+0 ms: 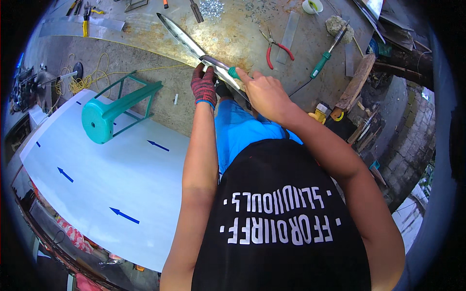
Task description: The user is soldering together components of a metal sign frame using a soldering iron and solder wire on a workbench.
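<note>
A long, pointed strip of shiny sheet metal (180, 35) lies slantwise over the near edge of the metal-topped table. My left hand (203, 87), in a red and black knit glove, grips its near edge, fingertips up against the metal. Bare, my right hand (264, 94) is closed around the green handle of a soldering iron (218, 63). The iron's dark shaft points left and lies along the strip, just beyond my gloved fingers. A second green-handled soldering iron (318, 65) rests to the right, its metal end against a rough stone (338, 28).
Red-handled pliers (276, 48) and a flat metal strip (288, 38) lie on the table (141, 31). Beyond are metal bits (211, 9) and a white cup (312, 6). Yellow-handled pliers (86, 22) lie far left. A green stool (114, 111) lies sideways on a white sheet (121, 179).
</note>
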A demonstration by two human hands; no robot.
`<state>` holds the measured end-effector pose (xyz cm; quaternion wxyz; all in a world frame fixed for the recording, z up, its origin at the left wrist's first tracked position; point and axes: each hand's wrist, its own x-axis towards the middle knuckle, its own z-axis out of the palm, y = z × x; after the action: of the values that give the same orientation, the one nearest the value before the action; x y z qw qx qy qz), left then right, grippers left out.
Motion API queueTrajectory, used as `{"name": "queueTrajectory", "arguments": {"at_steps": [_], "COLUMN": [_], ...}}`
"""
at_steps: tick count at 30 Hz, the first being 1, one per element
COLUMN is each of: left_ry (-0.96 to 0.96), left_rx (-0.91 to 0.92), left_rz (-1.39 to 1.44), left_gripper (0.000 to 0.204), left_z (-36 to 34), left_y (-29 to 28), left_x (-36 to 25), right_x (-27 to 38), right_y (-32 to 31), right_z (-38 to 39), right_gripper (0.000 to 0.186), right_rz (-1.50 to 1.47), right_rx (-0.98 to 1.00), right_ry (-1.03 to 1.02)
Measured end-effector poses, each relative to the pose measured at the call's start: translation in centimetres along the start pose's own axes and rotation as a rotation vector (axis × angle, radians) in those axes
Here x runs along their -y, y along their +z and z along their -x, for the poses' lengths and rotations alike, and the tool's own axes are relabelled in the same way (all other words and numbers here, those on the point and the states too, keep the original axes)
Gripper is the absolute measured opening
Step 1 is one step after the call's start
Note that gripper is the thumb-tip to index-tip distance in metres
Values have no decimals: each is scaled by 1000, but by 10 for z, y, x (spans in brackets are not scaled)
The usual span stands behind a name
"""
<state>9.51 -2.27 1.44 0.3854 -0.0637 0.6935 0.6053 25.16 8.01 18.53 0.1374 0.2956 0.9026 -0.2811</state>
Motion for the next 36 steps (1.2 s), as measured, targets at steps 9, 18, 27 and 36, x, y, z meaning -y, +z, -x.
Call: {"name": "queueTrajectory", "arguments": {"at_steps": [9, 18, 27, 36], "left_ry": [-10, -11, -13, -5], "left_rx": [-31, -23, -30, -21], "left_rz": [22, 32, 31, 16], "left_gripper": [43, 43, 45, 43], "left_z": [3, 2, 1, 0], "left_y": [2, 3, 3, 2], "left_x": [-3, -4, -2, -2], "right_x": [1, 2, 1, -3], "right_y": [-4, -4, -1, 1], "right_z": [-1, 2, 4, -1], "right_gripper": [53, 52, 51, 49], "right_rz": [-14, -12, -39, -58], "right_rx": [33, 19, 15, 43], "right_ry": [12, 24, 51, 57]}}
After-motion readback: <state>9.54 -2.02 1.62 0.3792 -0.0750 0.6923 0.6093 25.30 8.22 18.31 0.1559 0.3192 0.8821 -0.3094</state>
